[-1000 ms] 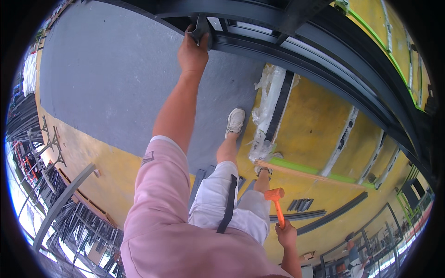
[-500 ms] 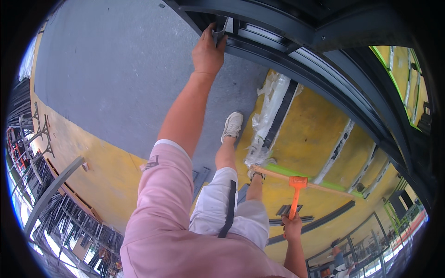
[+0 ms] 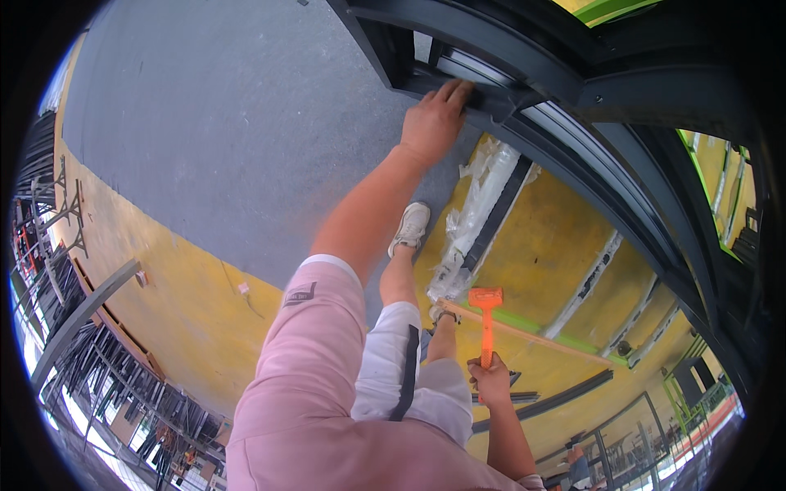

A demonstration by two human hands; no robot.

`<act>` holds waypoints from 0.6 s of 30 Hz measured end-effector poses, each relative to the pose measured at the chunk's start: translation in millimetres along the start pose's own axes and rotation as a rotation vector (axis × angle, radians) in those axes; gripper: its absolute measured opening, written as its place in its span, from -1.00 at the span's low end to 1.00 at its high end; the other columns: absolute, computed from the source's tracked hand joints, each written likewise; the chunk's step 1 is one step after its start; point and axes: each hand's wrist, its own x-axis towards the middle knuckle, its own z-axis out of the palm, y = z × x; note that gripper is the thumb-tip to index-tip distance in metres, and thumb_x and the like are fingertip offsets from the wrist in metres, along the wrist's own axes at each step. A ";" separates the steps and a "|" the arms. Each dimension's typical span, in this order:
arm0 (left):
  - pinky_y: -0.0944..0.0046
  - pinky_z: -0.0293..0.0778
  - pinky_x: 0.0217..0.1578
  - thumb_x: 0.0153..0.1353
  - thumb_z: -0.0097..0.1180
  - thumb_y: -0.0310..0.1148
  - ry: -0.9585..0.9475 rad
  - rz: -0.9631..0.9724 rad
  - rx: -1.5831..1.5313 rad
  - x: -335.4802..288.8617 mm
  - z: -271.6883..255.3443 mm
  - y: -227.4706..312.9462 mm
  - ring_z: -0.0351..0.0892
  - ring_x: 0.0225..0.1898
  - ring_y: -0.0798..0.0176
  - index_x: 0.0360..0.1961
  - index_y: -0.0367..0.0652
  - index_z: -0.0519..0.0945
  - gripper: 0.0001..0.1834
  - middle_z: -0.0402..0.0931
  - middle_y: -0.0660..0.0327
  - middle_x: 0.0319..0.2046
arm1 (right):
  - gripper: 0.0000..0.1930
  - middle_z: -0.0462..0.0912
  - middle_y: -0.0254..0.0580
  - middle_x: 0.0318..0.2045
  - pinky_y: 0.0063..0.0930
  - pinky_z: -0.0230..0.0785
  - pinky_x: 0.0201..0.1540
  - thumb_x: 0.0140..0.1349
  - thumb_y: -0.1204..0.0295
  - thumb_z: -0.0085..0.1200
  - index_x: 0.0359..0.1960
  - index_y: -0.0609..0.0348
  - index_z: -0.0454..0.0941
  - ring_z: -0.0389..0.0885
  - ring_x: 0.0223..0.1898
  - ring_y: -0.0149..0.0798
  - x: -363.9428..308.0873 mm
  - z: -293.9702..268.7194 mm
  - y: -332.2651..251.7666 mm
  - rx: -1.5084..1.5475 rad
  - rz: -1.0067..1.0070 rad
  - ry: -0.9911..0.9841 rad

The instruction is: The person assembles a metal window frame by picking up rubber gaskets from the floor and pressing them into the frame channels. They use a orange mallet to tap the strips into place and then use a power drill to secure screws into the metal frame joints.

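My left hand (image 3: 434,123) reaches up to the dark grey metal frame (image 3: 573,155). Its fingers are bent over the frame's lower rail and press on a short dark metal channel (image 3: 492,101), which lies along the rail beside a cross post. The hand hides part of that piece. Lower down and to the right, my right hand (image 3: 491,381) is wrapped round the handle of an orange mallet (image 3: 486,298). The mallet stands upright with its head above the fist, apart from the frame.
Clear plastic wrap (image 3: 479,204) covers a bar on the yellow floor near my shoes. A wooden strip (image 3: 532,337) and a green bar lie right of my legs, with dark metal profiles (image 3: 565,393) closer in. Racks of dark profiles (image 3: 123,376) stand at left.
My left hand has moved right along the frame, carrying the short channel from the frame's corner to near the cross post. The mallet in my right hand has shifted left and slightly up.
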 end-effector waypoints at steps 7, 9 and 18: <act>-0.09 0.59 -0.16 0.21 0.28 -0.22 0.438 -0.414 -0.014 62.0 -9.5 -50.7 0.61 -0.11 -0.24 -0.05 -0.17 0.50 -0.63 0.60 -0.01 -0.05 | -0.82 0.68 -0.22 -0.38 -0.54 0.37 -0.56 0.17 0.54 0.18 -0.19 0.30 0.55 0.57 -0.58 -0.44 4.4 -15.9 14.6 0.014 -0.106 0.024; -0.12 0.56 -0.17 0.21 0.29 -0.17 0.419 -0.423 -0.052 60.8 -18.8 -51.7 0.60 -0.13 -0.30 -0.12 -0.23 0.50 -0.61 0.61 -0.11 -0.11 | -0.83 0.68 -0.20 -0.38 -0.56 0.35 -0.58 0.17 0.56 0.16 -0.20 0.29 0.52 0.55 -0.60 -0.45 2.2 -17.8 4.9 0.054 -0.054 0.030; -0.12 0.53 -0.22 0.23 0.29 -0.09 0.353 -0.257 -0.171 44.5 -17.9 -36.0 0.61 -0.18 -0.30 -0.12 -0.16 0.56 -0.61 0.67 -0.04 -0.27 | -0.84 0.63 -0.22 -0.41 -0.57 0.29 -0.63 0.16 0.61 0.12 -0.23 0.26 0.45 0.45 -0.64 -0.48 4.0 -26.4 -3.6 0.190 -0.011 0.052</act>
